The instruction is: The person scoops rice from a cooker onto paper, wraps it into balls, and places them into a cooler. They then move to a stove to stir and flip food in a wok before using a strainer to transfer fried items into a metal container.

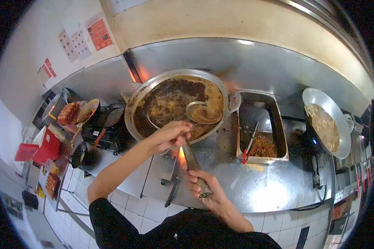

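Note:
A large round skimmer (203, 113) dips into the dark, foamy oil at the right side of a wide metal wok (131, 118). Its thick, long handle (191, 159) slants down towards my body, over the front edge of the wok. My left hand (173, 135) is closed around the upper part of that handle, just above the wok's near rim. Lower down, my right hand (205, 186) grips the handle close to its end. A curved wire (150, 121) shows in the oil left of my left hand. Orange flame glows below the wok's front rim.
Right of the wok, a rectangular steel tray (283, 128) holds brown crumbs and red-handled tongs (251, 143). Farther right stands another wok (345, 145) with pale, bubbling contents. On the left are small pans (91, 110), a black stove (112, 137) and a red container (47, 145).

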Action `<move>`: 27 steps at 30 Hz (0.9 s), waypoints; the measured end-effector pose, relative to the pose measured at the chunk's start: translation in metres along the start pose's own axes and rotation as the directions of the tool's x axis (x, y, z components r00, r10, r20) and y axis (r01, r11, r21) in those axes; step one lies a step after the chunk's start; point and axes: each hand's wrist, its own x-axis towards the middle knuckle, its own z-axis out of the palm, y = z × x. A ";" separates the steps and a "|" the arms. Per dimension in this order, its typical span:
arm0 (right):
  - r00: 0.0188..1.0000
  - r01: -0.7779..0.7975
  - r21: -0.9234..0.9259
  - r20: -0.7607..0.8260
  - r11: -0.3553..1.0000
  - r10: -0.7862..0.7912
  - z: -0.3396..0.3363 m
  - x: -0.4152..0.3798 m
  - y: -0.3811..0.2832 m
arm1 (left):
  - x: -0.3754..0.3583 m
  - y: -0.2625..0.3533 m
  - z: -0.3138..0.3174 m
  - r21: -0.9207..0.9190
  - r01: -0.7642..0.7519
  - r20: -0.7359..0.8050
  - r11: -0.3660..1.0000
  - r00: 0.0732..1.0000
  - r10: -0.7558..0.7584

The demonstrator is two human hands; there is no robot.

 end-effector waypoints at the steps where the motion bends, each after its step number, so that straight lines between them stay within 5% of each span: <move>1: 1.000 0.000 0.020 -0.006 1.000 0.000 0.001 0.001 0.001 | 0.014 -0.003 0.000 -0.061 -0.023 0.036 0.998 0.999 0.026; 13: 0.998 0.039 -0.034 -0.037 0.999 -0.041 0.001 0.011 0.008 | 0.186 0.024 -0.012 -0.341 -0.215 0.001 0.915 0.973 0.229; 15: 0.999 0.037 -0.036 -0.019 0.999 -0.037 -0.007 0.015 0.010 | 0.199 0.032 -0.013 -0.517 -0.299 -0.156 0.802 0.954 0.255; 16: 1.000 0.031 -0.035 -0.005 0.999 -0.031 -0.011 0.017 0.010 | 0.233 0.025 -0.042 -0.438 -0.289 -0.080 0.851 0.956 0.284; 27: 0.999 0.048 -0.057 0.025 0.997 -0.047 -0.012 0.027 0.015 | 0.226 0.030 -0.124 -0.480 -0.497 -0.417 0.723 0.854 0.311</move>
